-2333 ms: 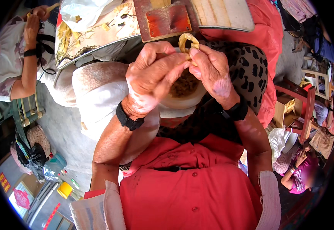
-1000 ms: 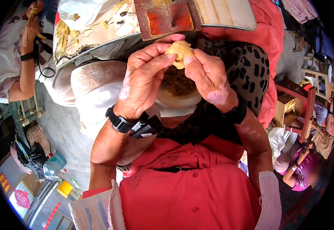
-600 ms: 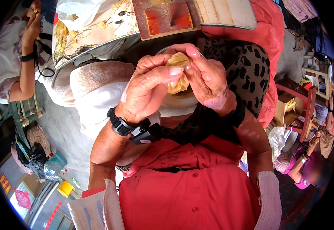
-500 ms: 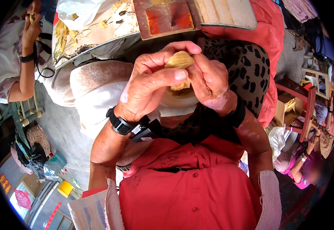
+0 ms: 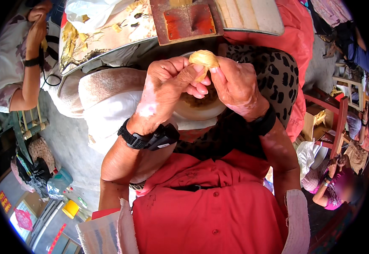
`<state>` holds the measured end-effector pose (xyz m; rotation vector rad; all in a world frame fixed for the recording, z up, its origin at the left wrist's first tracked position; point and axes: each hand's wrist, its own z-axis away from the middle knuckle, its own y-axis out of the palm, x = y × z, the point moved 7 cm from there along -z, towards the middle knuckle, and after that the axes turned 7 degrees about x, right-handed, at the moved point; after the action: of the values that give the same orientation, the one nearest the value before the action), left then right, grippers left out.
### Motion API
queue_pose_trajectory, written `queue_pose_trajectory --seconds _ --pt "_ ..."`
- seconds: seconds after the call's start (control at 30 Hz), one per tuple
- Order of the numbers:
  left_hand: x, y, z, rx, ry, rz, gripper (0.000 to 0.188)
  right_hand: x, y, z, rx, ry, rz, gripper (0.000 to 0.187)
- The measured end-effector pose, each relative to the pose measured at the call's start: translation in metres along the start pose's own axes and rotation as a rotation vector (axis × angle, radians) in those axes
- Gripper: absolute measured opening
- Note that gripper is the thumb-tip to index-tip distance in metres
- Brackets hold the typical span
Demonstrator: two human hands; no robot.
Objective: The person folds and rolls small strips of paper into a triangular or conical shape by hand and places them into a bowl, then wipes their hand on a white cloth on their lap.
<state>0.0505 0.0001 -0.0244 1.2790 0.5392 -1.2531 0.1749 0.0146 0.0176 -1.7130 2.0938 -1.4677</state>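
Between my two hands is a small folded bundle of yellow, striped, leaf-like material; its exact kind I cannot tell. My left hand pinches its left and lower side with the thumb, and the fingers curl behind. The thumb and fingers of my right hand close on the right side. Right under the hands, at my lap, sits a pale round bowl with brown crumbly stuff in it, partly hidden by my fingers and wrists.
Ahead stands a table with yellow scraps and a wooden block bearing a red plate. White cloths lie left of my lap. At the far left a co-worker's hand shows; another person sits at the right, near a red-brown wooden frame.
The bundle has moved slightly up and is turned, now rounded on top with a tail hanging below. My hands have spread a little, showing more of the bowl.
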Motion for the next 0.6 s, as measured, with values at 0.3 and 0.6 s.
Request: queue_pose_trajectory --seconds 0.3,0.6 --pt "-0.013 -0.001 0.010 0.185 0.005 -0.147 0.022 -0.004 -0.009 -0.001 0.214 0.147 -0.423 0.022" --pt "-0.027 -0.008 0.019 0.209 0.051 -0.181 0.017 -0.001 -0.025 0.001 0.272 0.164 -0.372 0.011"
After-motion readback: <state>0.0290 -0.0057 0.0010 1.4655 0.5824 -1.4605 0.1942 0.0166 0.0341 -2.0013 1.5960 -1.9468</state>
